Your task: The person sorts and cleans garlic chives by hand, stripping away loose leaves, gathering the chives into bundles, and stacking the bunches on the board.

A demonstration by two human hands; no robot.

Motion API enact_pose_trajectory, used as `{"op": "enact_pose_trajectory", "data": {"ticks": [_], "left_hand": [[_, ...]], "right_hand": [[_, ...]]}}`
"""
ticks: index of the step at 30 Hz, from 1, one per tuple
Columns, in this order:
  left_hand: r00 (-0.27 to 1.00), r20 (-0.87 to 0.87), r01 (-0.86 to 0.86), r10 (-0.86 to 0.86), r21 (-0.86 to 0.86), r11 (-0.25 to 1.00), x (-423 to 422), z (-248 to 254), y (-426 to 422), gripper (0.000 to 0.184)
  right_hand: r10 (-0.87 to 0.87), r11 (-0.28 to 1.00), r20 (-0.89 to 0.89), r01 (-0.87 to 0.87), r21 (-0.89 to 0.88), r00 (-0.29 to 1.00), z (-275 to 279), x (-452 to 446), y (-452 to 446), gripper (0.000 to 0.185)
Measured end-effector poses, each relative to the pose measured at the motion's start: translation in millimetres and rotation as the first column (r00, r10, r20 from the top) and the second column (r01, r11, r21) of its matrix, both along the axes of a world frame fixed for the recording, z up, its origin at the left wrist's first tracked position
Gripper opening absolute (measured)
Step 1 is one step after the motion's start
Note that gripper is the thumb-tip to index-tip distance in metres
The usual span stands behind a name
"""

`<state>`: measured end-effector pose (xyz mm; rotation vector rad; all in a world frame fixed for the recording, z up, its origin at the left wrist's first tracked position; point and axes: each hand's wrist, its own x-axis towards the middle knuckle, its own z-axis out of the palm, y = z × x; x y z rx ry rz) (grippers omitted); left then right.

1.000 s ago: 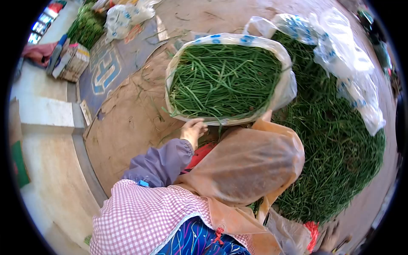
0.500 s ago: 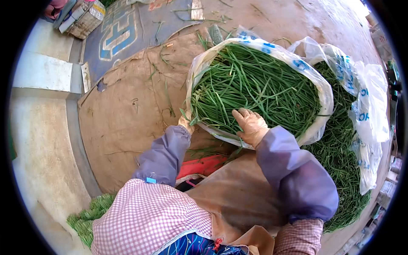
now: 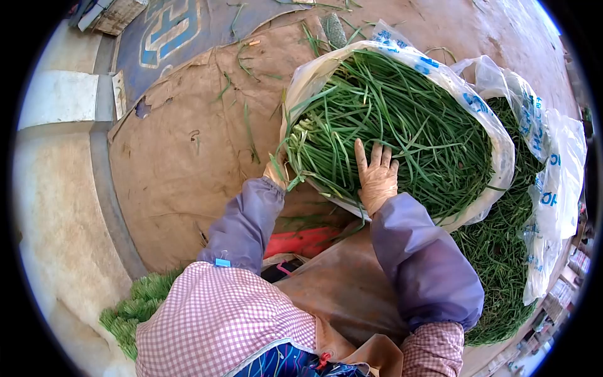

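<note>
My right hand [image 3: 378, 178] lies with fingers spread on long green stalks [image 3: 414, 138] that fill a clear plastic bag [image 3: 502, 147] with blue print. At the bag's left edge, beside the pale stalk ends, is my left hand [image 3: 275, 172]; its fingers are mostly hidden by the bag and leaves. Both hands wear thin, pale gloves. A brown apron [image 3: 352, 283] covers my lap below the bag.
A larger heap of green stalks [image 3: 496, 264] lies to the right, with a loose printed plastic sheet [image 3: 553, 195] over its edge. Bundled greens [image 3: 135, 308] sit at the lower left. Brown sheeting [image 3: 188, 157] covers the floor, with a box [image 3: 119, 16] at the upper left.
My right hand, hidden behind the apron a second ago, has come onto the stalks and spread its fingers. The bag appears further right and tilted, and my left hand has moved to its left edge.
</note>
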<state>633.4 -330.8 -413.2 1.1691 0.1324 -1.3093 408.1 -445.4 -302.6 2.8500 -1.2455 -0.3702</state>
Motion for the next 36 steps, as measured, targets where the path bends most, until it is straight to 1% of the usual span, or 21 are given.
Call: {"op": "enact_pose_trajectory", "data": {"ticks": [3,4,6,8,10,11,12,13,15,16,17,20,22,23,24,26,27,29,31,35,36], "left_hand": [[0.990,-0.129,-0.075,0.062,-0.101,0.992,-5.5,1.7,0.1,0.040],[0.973,-0.196,-0.149,0.118,-0.147,0.978,-10.7,5.0,-2.7,0.039],[0.898,-0.425,-0.222,0.118,-0.205,0.953,-10.7,-5.6,-7.2,0.036],[0.952,-0.300,-0.142,-0.065,-0.619,0.772,-15.3,2.7,-2.7,0.036],[0.792,-0.572,-0.311,0.213,-0.078,0.947,-16.5,-2.3,-12.9,0.035],[0.945,-0.314,-0.133,0.089,-0.123,0.983,-19.2,2.1,-12.6,0.035],[0.998,-0.028,0.054,-0.058,-0.112,0.992,-23.2,33.6,-15.2,0.036],[0.944,0.255,0.231,-0.212,-0.047,0.972,-26.8,65.7,-17.8,0.036],[0.966,0.155,0.226,-0.209,-0.102,0.969,-27.9,78.6,-25.9,0.039],[0.969,-0.239,0.022,-0.069,-0.195,0.981,-25.8,75.0,-32.8,0.042],[0.796,-0.604,-0.200,0.042,-0.197,0.960,-24.8,70.4,-36.5,0.046],[0.993,-0.113,0.027,-0.018,0.077,0.997,-1.3,-3.6,-12.6,0.041],[0.939,0.154,0.223,-0.306,0.404,0.887,15.1,-29.8,2.7,0.036],[0.842,0.252,0.279,-0.477,0.553,0.785,20.5,-41.4,7.0,0.034],[0.626,0.446,0.269,-0.640,0.646,0.714,22.8,-56.8,6.7,0.029],[0.010,0.607,0.125,-0.794,0.787,0.604,34.8,-102.4,6.8,0.022],[0.234,0.643,0.171,-0.730,0.711,0.682,38.8,-69.7,-8.2,0.024],[0.637,0.570,0.206,-0.519,0.523,0.827,45.4,37.6,-56.2,0.029],[0.594,0.802,-0.037,-0.062,0.104,0.994,76.7,17.4,-85.5,0.039],[0.312,0.913,0.501,-0.262,0.076,0.862,83.3,75.8,-179.6,0.044],[0.083,0.955,0.557,-0.284,0.192,0.808,76.6,75.2,-198.7,0.045]], "right_hand": [[-0.068,0.990,-0.116,0.081,0.112,0.991,11.1,15.5,-6.2,0.077],[-0.066,0.997,0.019,0.066,0.029,0.998,2.3,11.3,-8.9,0.080],[-0.122,0.984,0.040,0.116,0.138,0.992,3.8,6.1,-12.9,0.084],[-0.133,0.972,0.150,0.100,0.212,0.980,3.1,-3.4,-21.5,0.080],[-0.203,0.928,0.375,0.056,0.368,0.904,7.9,-16.9,-37.0,0.066],[-0.239,0.898,0.509,-0.012,0.440,0.827,6.4,-25.6,-45.9,0.059],[-0.359,0.808,0.496,-0.003,0.589,0.791,11.8,-28.6,-55.0,0.059],[-0.473,0.693,0.461,-0.006,0.721,0.750,18.8,-31.1,-63.9,0.058],[-0.516,0.652,0.477,-0.035,0.758,0.711,22.5,-41.7,-78.8,0.061],[-0.607,0.566,0.449,-0.039,0.823,0.656,26.3,-47.5,-85.2,0.061],[-0.692,0.473,0.407,-0.051,0.880,0.596,32.7,-54.0,-91.5,0.061],[-0.678,0.509,0.413,-0.017,0.861,0.608,44.0,-82.6,-107.6,0.064],[-0.690,0.501,0.394,0.007,0.866,0.607,45.8,-103.5,-112.5,0.064],[-0.684,0.505,0.380,0.029,0.862,0.622,46.6,-111.6,-114.1,0.065],[-0.681,0.505,0.362,0.050,0.862,0.637,45.8,-117.5,-113.0,0.065],[-0.716,0.489,0.399,0.003,0.872,0.573,38.2,-119.6,-109.8,0.065],[-0.727,0.487,0.420,-0.023,0.873,0.544,37.7,-119.2,-111.1,0.065],[-0.550,0.665,0.442,0.051,0.745,0.708,42.1,-117.6,-111.7,0.062],[-0.592,0.621,0.469,-0.001,0.784,0.655,28.3,-115.1,-108.0,0.062],[-0.608,0.533,0.370,0.016,0.846,0.703,41.6,-91.6,-97.1,0.052],[-0.580,0.531,0.354,0.011,0.847,0.734,47.3,-86.0,-94.1,0.050]]}}
